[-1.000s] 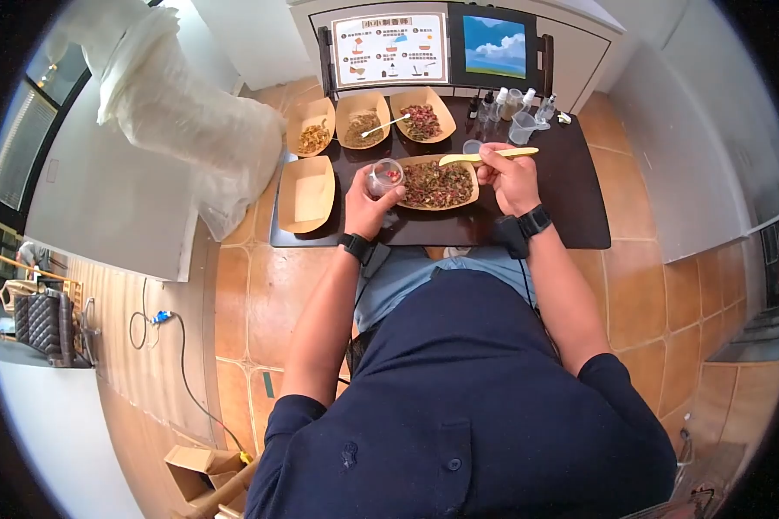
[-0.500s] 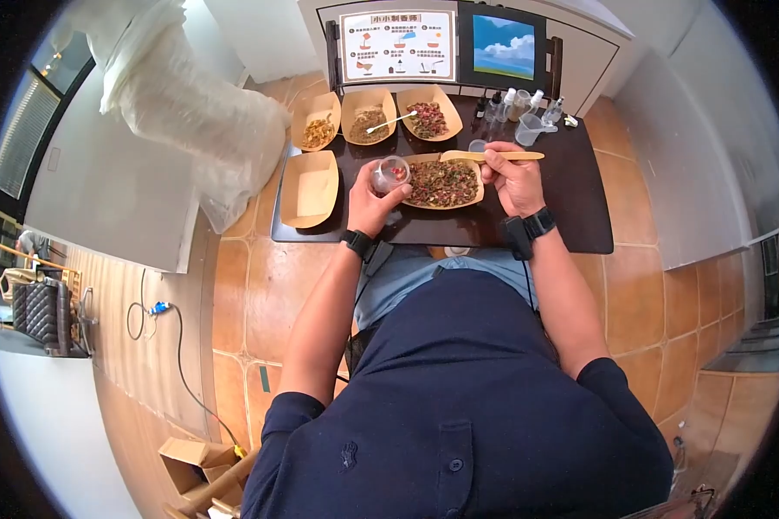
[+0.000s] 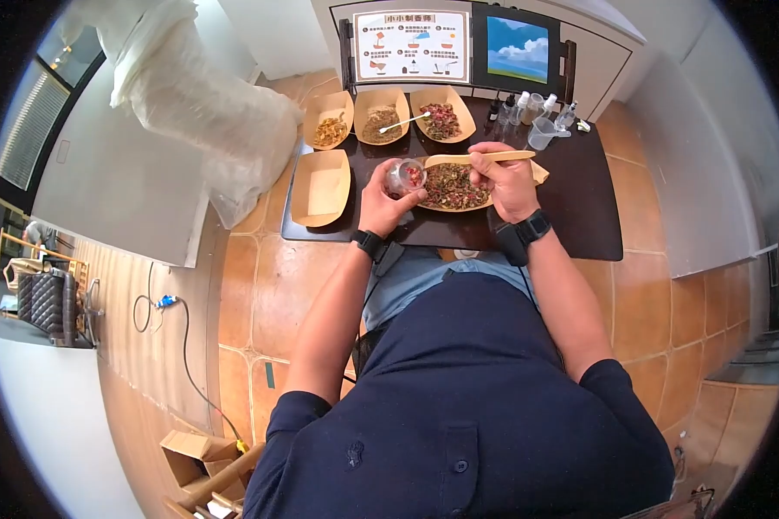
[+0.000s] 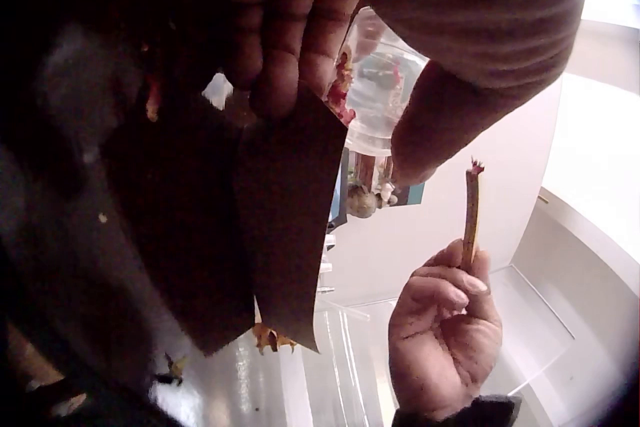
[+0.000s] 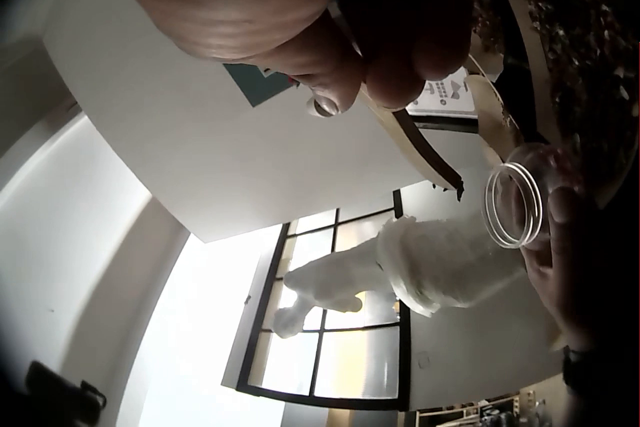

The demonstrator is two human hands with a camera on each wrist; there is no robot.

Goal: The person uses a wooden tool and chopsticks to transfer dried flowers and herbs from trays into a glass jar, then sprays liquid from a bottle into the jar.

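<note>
My left hand (image 3: 389, 203) grips a small clear plastic cup (image 3: 414, 178), tipped slightly to the right, with red and pale dried bits inside. Between the thumb and fingers of my right hand (image 3: 511, 189) is a wooden spoon (image 3: 454, 159). Its tip points left, close to the cup's mouth; small dark bits cling to the tip in the right wrist view. Below both hands lies a paper tray (image 3: 540, 174) filled with a dried flower and herb mix (image 3: 457, 187). Part of this tray is hidden under the right hand.
Three paper trays stand at the back, holding yellow petals (image 3: 330, 131), brown powder (image 3: 381, 130) with a white stick across it, and rose buds (image 3: 441, 119). An unfilled paper tray (image 3: 320, 190) sits left. Several small bottles (image 3: 532, 108) and a measuring cup (image 3: 544, 132) stand back right.
The spoon has come left, nearer to the cup, and the right hand now covers more of the mix tray. The cup leans more toward the right. The head view has shifted a little.
</note>
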